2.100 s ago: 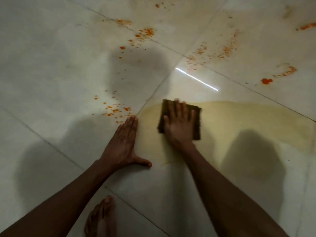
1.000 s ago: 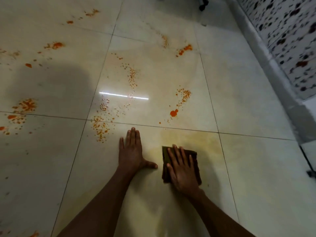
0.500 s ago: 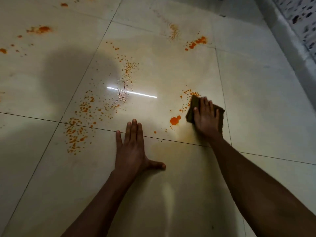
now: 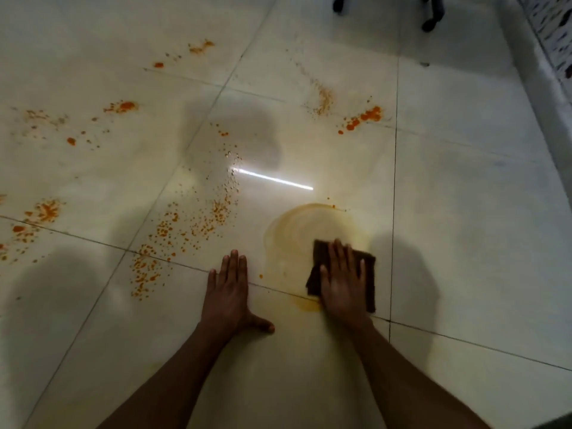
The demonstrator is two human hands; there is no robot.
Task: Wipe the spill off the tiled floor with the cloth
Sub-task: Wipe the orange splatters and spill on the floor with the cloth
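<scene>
Right hand (image 4: 342, 284) flat on the brown cloth (image 4: 368, 267), fingers straight and slightly spread, palm pressing it to the tiled floor (image 4: 464, 212). Cloth is a folded square; its edges show past the fingertips and on both sides of the hand. Cloth sits just short of a grout line crossing, on the near edge of a yellowish smeared ring (image 4: 309, 227).

Left hand (image 4: 230, 292) left of the cloth, apart from it, palm down on bare tile, fingers straight and together, thumb stuck out toward the cloth. Holds nothing.

Smeared ring extends beyond the cloth, away from the person; a small yellow patch (image 4: 308, 305) touches the cloth's near-left corner.

Orange droplet spray (image 4: 185, 230) left of the cloth, beyond the left hand, running in a band up the tile. More orange splatter (image 4: 362, 117) well beyond the cloth, and scattered blobs (image 4: 46, 210) far left of it.

Bright light streak (image 4: 272, 179) reflects on the tile beyond the ring. Dark caster wheels (image 4: 430, 23) far beyond the cloth at the top edge. Raised ledge (image 4: 544, 103) runs along the floor, far right of the cloth.
</scene>
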